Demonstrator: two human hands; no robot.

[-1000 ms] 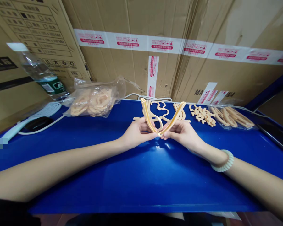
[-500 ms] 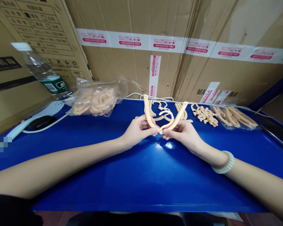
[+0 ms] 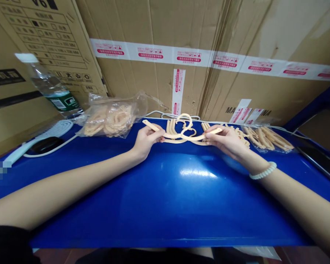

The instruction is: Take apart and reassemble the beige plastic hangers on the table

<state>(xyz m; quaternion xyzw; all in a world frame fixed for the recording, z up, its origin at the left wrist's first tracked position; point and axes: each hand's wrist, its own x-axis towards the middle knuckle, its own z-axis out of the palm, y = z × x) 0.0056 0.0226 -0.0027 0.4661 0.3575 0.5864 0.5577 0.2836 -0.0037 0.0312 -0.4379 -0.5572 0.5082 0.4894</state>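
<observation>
A beige plastic hanger (image 3: 181,135) is spread wide open above the far part of the blue table (image 3: 165,198). My left hand (image 3: 145,139) grips its left arm near the tip. My right hand (image 3: 225,139) pinches its right arm. The hanger's hook rises at the middle between the hands. Just behind it lies a small pile of loose beige hanger parts (image 3: 173,126). More hook pieces (image 3: 240,135) lie behind my right hand.
A clear bag of beige parts (image 3: 110,119) lies at the back left, another bag (image 3: 266,136) at the back right. A water bottle (image 3: 51,88), a white power strip (image 3: 35,139) and a black object (image 3: 45,144) sit far left. Cardboard boxes (image 3: 181,55) wall the back.
The hanger's two arms stood up in a V between my hands; they now lie spread out flat. Both hands moved apart and farther back on the table.
</observation>
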